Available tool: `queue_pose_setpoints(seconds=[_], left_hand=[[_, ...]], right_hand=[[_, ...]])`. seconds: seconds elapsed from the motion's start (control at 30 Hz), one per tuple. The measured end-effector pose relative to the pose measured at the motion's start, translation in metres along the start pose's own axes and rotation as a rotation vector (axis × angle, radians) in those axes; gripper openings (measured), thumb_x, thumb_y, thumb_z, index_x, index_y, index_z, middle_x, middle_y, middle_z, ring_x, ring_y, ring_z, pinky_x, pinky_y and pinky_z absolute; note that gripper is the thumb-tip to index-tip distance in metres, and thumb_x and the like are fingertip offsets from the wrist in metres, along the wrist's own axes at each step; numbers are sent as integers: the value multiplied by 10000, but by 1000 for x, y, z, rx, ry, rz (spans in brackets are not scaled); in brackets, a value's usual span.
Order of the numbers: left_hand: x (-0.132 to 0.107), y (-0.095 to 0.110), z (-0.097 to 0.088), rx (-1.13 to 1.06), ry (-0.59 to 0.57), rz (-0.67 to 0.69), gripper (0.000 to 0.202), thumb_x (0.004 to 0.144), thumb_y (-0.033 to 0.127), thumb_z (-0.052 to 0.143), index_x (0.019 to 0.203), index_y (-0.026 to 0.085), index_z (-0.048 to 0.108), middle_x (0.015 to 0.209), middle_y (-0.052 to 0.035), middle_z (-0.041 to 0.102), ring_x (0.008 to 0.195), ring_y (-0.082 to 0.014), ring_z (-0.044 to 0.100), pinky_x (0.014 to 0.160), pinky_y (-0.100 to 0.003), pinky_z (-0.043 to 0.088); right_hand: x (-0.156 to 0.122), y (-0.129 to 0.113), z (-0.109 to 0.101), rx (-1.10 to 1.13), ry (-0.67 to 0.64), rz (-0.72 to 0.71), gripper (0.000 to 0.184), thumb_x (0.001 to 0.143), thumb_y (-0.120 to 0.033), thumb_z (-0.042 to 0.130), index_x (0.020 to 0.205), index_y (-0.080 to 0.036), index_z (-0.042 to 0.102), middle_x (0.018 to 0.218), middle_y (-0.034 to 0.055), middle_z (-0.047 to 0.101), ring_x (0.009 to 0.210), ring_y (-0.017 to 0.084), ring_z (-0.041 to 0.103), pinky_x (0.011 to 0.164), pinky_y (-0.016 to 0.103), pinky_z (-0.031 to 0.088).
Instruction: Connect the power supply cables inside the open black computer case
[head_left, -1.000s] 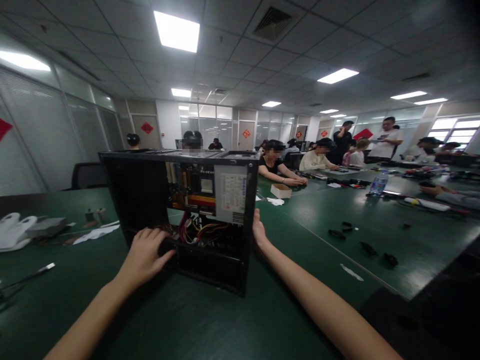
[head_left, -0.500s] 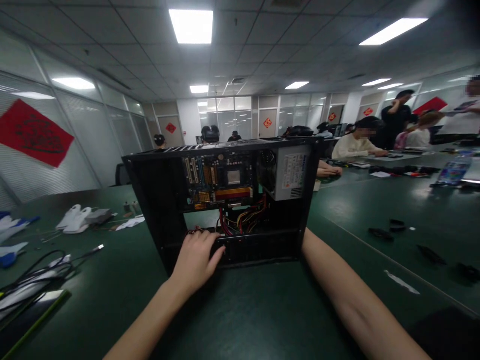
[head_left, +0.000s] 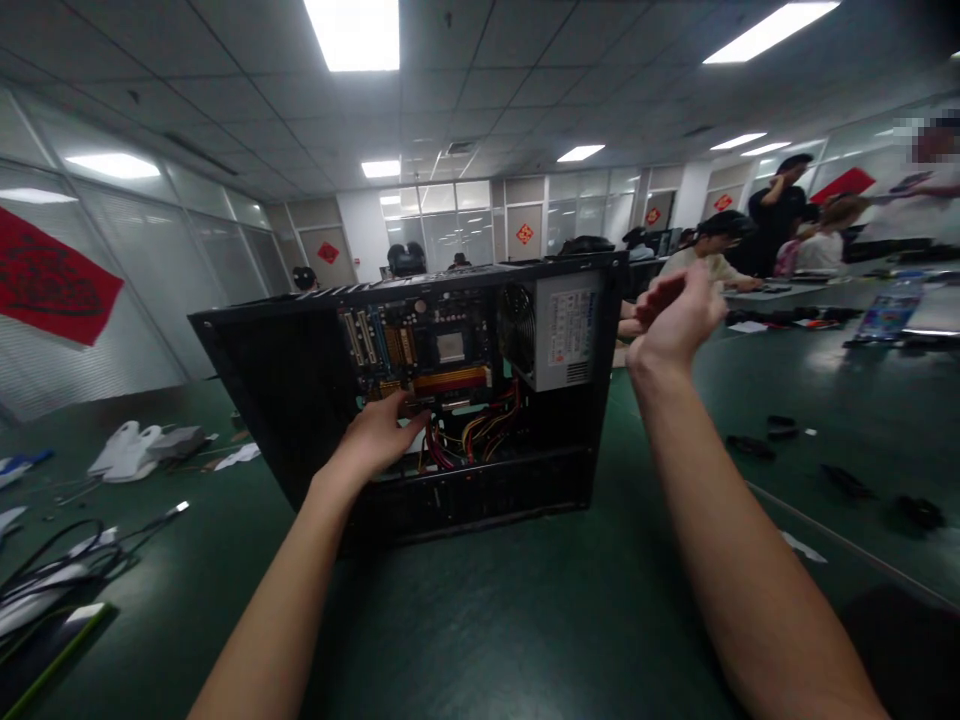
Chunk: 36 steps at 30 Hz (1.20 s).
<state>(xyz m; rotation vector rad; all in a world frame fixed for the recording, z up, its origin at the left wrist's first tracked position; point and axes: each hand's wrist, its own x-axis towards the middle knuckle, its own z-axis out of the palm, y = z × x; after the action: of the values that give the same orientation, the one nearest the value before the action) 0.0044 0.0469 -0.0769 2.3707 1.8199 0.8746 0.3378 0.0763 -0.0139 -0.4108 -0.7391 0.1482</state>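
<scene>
A black computer case (head_left: 465, 490) stands on the table with its side uncovered. Inside it I see a motherboard (head_left: 375, 340) with several slots, a grey power supply (head_left: 566, 335) at the upper right, and red, yellow and black cables (head_left: 480, 432) below the board. My left hand (head_left: 379, 432) reaches into the case at the board's lower edge, thumb apart from the fingers; its fingertips are partly hidden, and no held object shows. My right hand (head_left: 679, 320) is raised beside the case's right side, loosely curved and open, with nothing visible in it.
On the green table (head_left: 480, 620), black cables (head_left: 75, 570) and a white plastic item (head_left: 124, 452) lie to the left. Several small black parts (head_left: 844, 482) and a plastic bottle (head_left: 889, 308) are at right. People sit and stand beyond the case.
My left hand has moved up from the case's lower rail to the motherboard's bottom edge. My right hand has come out from behind the case and risen at its right side.
</scene>
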Motion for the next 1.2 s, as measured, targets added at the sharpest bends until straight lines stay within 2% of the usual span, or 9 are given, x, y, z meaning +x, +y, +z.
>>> queue_pose_setpoints(seconds=[0.07, 0.17, 0.27, 0.4, 0.63, 0.8, 0.9, 1.07, 1.2], left_hand=[[8, -3, 12, 31, 3, 3, 372, 902, 490, 525, 1097, 228, 702, 1093, -91, 740, 1012, -307, 682, 803, -385, 513], [9, -8, 27, -86, -30, 47, 390, 915, 462, 500, 1109, 190, 702, 1107, -108, 735, 1031, -291, 679, 865, -390, 516], [4, -13, 32, -257, -131, 116, 411, 907, 461, 513, 1185, 186, 642, 1155, -103, 717, 1073, -269, 663, 913, -375, 512], [0, -12, 28, -318, -84, 119, 348, 883, 438, 539, 1107, 180, 601, 1112, -102, 712, 1041, -255, 665, 891, -368, 510], [-1, -1, 27, -258, 66, 131, 303, 846, 453, 607, 992, 188, 614, 966, -53, 707, 871, -209, 661, 759, -316, 498], [-1, 0, 28, -276, 67, 139, 300, 867, 435, 593, 1030, 186, 630, 1000, -67, 723, 943, -223, 671, 796, -325, 507], [0, -2, 28, -304, 84, 125, 312, 891, 437, 567, 1063, 186, 638, 1065, -80, 722, 1015, -228, 664, 845, -342, 508], [0, -3, 30, -330, 37, 143, 290, 899, 323, 530, 1130, 175, 626, 1053, -79, 723, 968, -211, 671, 775, -318, 519], [0, -2, 29, -294, -10, 235, 331, 812, 142, 493, 1079, 194, 682, 1039, -51, 729, 937, -195, 668, 800, -310, 516]], right_hand=[[-9, -27, 6, 38, 19, -162, 399, 966, -308, 368, 576, -255, 433, 541, -44, 361, 417, 91, 343, 439, 243, 267], [-50, -58, 18, -132, -269, -332, 427, 1005, -358, 352, 597, -258, 429, 567, -16, 398, 475, 129, 406, 502, 278, 326], [-103, -50, 31, -294, -936, -434, 426, 982, -353, 455, 576, -225, 445, 568, -6, 453, 523, 135, 440, 565, 297, 326], [-153, 6, 38, -513, -1566, -73, 328, 911, -422, 631, 700, -171, 610, 657, 16, 602, 607, 138, 533, 582, 265, 318], [-167, 37, 30, -481, -1605, 115, 339, 820, -405, 737, 1007, -139, 640, 1027, 126, 704, 931, 247, 635, 771, 311, 426], [-169, 37, 34, -448, -1621, 168, 100, 814, -197, 646, 902, -150, 655, 869, 51, 691, 803, 190, 602, 695, 271, 406], [-169, 42, 36, -395, -1454, 336, 107, 836, -204, 570, 750, -158, 614, 715, 2, 628, 697, 147, 546, 628, 247, 377], [-164, 40, 34, -150, -921, 916, 300, 908, -464, 514, 778, -196, 544, 538, -66, 454, 449, 104, 431, 467, 238, 359], [-163, 36, 31, -19, -891, 1137, 423, 901, -610, 514, 803, -199, 532, 480, -98, 370, 349, 78, 342, 379, 222, 312]])
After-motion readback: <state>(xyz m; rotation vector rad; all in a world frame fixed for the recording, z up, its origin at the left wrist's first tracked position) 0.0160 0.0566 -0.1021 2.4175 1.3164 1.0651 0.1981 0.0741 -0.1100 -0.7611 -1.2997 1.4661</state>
